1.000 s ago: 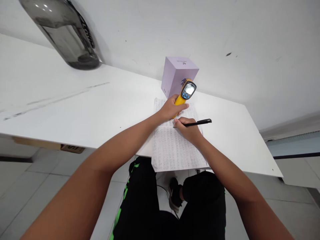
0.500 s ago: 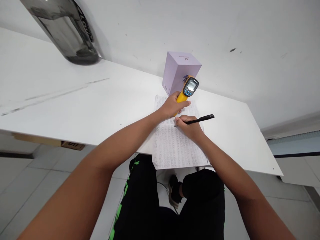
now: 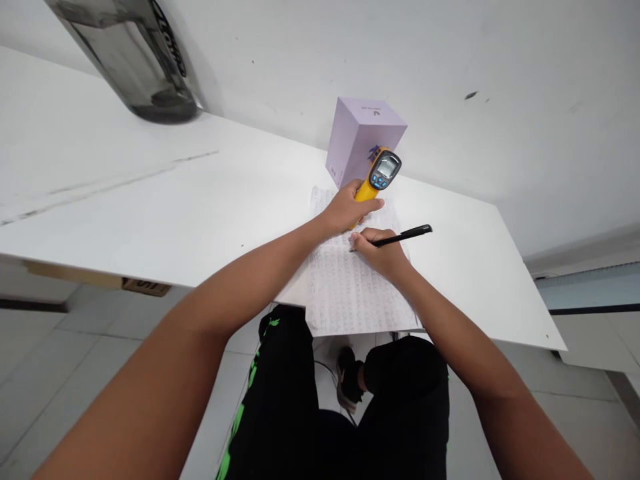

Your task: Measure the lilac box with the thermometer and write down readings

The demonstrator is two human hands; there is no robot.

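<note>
My left hand (image 3: 346,210) is wrapped round the yellow handle of an infrared thermometer (image 3: 384,172), whose small screen and blue buttons face me. It is held over the upper part of a sheet of paper (image 3: 357,300) covered in rows of handwriting. Just below, my right hand (image 3: 383,253) grips a black pen (image 3: 407,235), with its tip at the paper and its back end pointing right. A lilac box (image 3: 345,143) stands behind the thermometer, which hides part of its front.
The white table (image 3: 240,187) runs along a white wall (image 3: 450,53). At the far left stands a large clear grey bottle (image 3: 135,63). The paper hangs slightly over the table's front edge, above my legs (image 3: 290,393). A cardboard piece (image 3: 145,287) shows under the table.
The view has shifted slightly. Both hands keep the same holds, and the pen and thermometer stay in nearly the same place over the paper.
</note>
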